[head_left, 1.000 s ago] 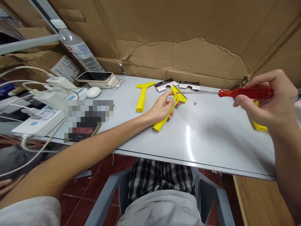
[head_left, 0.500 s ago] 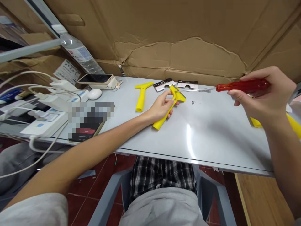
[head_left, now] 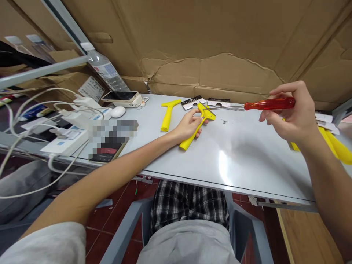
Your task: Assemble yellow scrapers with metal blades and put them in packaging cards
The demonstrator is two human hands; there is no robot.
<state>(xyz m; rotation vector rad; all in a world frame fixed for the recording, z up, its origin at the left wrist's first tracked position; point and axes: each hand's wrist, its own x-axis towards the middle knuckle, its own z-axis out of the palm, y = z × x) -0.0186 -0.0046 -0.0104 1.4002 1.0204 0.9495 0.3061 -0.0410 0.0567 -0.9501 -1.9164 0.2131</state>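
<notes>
My left hand (head_left: 189, 126) is closed around the handle of a yellow scraper (head_left: 188, 142), its T-shaped head pointing away from me. A long-shafted screwdriver with a clear red handle (head_left: 268, 104) lies nearly level, its tip at a hole in the scraper's head. Around the rear end of that handle is my right hand (head_left: 298, 110), the thumb below and the fingers loosely raised above. Another yellow scraper (head_left: 166, 118) rests on the table left of my left hand. Small dark screws (head_left: 224, 122) lie right of the held scraper's head.
Two black-and-white cards (head_left: 218, 102) lie along the cardboard wall (head_left: 209, 69). More yellow scraper parts (head_left: 331, 141) are partly behind my right wrist. At left are a power strip with cables (head_left: 62, 145), phones (head_left: 121, 96), a white mouse (head_left: 118, 112) and a water bottle (head_left: 107, 69).
My right hand has shifted left and its fingers have opened somewhat around the screwdriver handle. The camera view has turned slightly; my left hand keeps its hold on the scraper.
</notes>
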